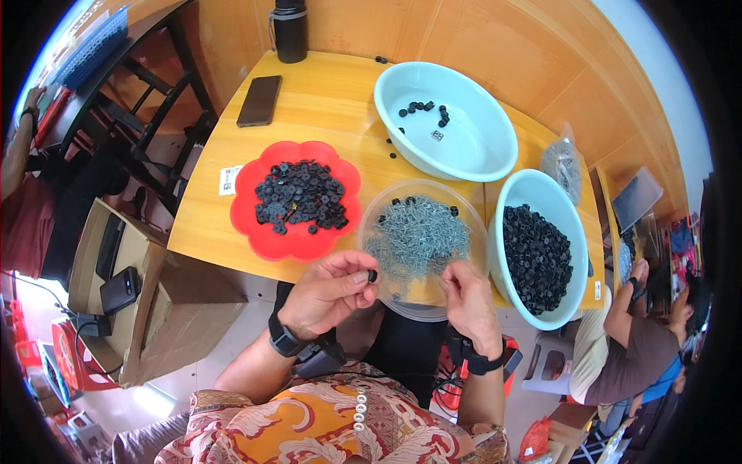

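My left hand [328, 292] pinches a small black round cap [372, 276] between thumb and forefinger, just in front of the red dish. My right hand [473, 305] is closed in a pinch at the near right rim of a clear round tub [372, 203]. Whatever its fingertips hold is too small to make out. A heap of silvery screws [421, 232] fills the tub, with a few black caps among them. To the left, a red flower-shaped dish [249, 232] bears many flat black washers [297, 193]. On the right, a pale blue basin [502, 267] holds a pile of black caps [537, 255].
A larger pale blue basin [483, 127] with several black caps stands at the back. Around the yellow table [209, 209] are a phone [260, 100], a black bottle [291, 35] and a clear bag [562, 164]. A cardboard box [185, 301] stands left; other people sit at both sides.
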`<state>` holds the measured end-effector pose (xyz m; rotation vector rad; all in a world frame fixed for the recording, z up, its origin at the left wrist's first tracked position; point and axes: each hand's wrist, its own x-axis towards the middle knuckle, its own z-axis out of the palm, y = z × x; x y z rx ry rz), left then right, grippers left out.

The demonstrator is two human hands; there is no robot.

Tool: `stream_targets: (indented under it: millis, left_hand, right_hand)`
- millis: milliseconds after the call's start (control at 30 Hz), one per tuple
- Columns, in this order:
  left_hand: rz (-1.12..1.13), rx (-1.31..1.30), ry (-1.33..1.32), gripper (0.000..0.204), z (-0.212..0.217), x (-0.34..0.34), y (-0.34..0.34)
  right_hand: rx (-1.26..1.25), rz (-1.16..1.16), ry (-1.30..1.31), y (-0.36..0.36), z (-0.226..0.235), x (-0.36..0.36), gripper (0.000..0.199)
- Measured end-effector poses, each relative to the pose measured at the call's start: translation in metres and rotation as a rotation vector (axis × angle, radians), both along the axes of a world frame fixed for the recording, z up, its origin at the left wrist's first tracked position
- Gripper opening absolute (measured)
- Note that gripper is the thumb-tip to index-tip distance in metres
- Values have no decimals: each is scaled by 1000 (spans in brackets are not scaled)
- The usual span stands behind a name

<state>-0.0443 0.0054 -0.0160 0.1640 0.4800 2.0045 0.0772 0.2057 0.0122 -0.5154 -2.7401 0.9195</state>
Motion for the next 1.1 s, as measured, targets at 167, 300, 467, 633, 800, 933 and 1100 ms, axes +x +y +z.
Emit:
stream_targets:
  millis: [167, 300, 467, 633, 800, 933, 1100]
  left_hand:
    - [-36, 66, -42, 19, -5, 7, 6]
    - [-90, 85, -44, 20, -5, 11, 6]
    - [-116, 24, -66, 19, -3, 14, 5]
    - [-126, 58, -14, 20, -6, 18, 6]
    - [-132, 45, -14, 21, -5, 19, 6]
    - [-120, 47, -7, 20, -5, 20, 7]
    - [-89, 22, -7, 19, -4, 22, 7]
  right_hand:
    - [-577, -108, 149, -26, 7, 10, 9]
    - [-814, -145, 243, -42, 12, 8, 11]
    - [-926, -135, 402, -64, 16, 3, 11]
    - [-609, -42, 558, -74, 10, -4, 10]
    - [-491, -25, 541, -76, 11, -8, 10]
    - [-497, -20, 535, -76, 8, -9, 8]
    - [-330, 3, 527, -78, 14, -8, 10]
